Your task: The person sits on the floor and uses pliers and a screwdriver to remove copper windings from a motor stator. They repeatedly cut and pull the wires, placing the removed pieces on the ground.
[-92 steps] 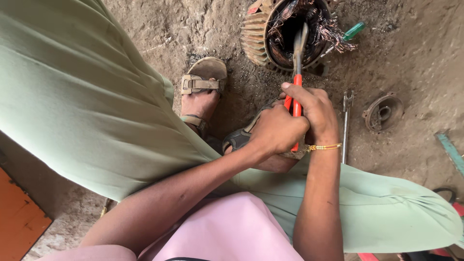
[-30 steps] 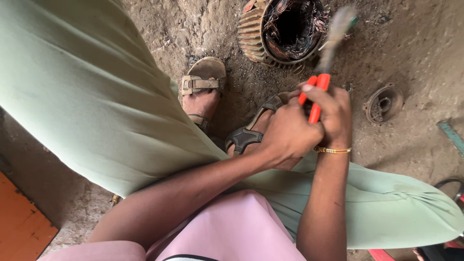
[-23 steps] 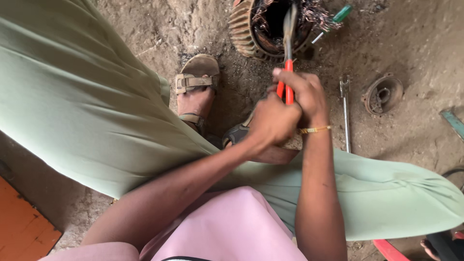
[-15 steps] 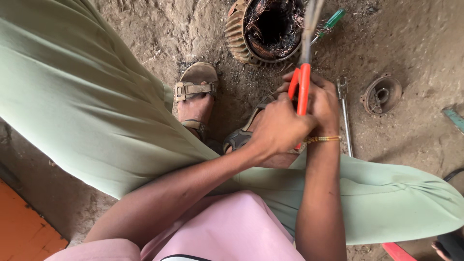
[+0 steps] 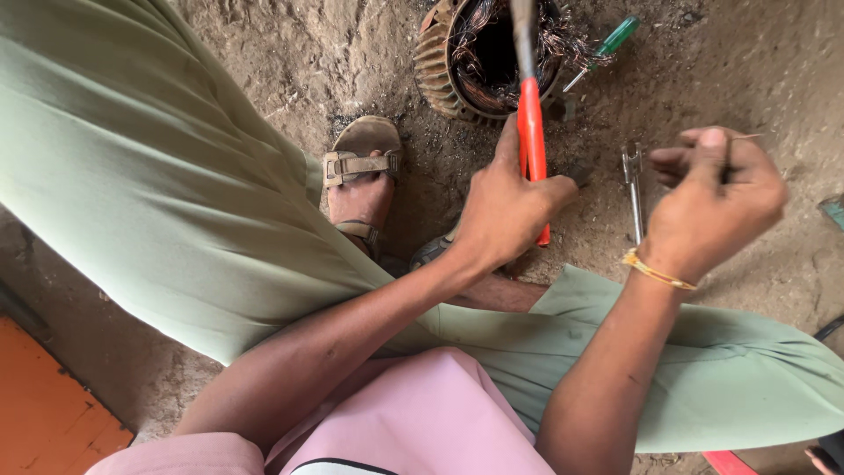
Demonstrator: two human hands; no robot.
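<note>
My left hand [image 5: 505, 207] grips the red handles of a pair of pliers [image 5: 530, 132], whose metal jaws point up into a round finned motor housing [image 5: 440, 66] full of tangled copper wire [image 5: 563, 40]. Off to the right, clear of the pliers, my right hand [image 5: 716, 198] has its fingers pinched on a thin strand of wire [image 5: 743, 137] and wears a gold bangle at the wrist. The housing lies on the dirt floor in front of my sandalled foot [image 5: 359, 180].
A green-handled screwdriver [image 5: 607, 44] lies beside the housing. A small metal tool [image 5: 633, 189] rests on the dirt between my hands. My green-trousered legs [image 5: 132, 185] fill the left and bottom. An orange surface [image 5: 44, 409] sits at the bottom left corner.
Both hands were on the pliers' handles. Now my right hand has come off and moved right with a thin wire, while my left hand alone keeps the pliers at the housing.
</note>
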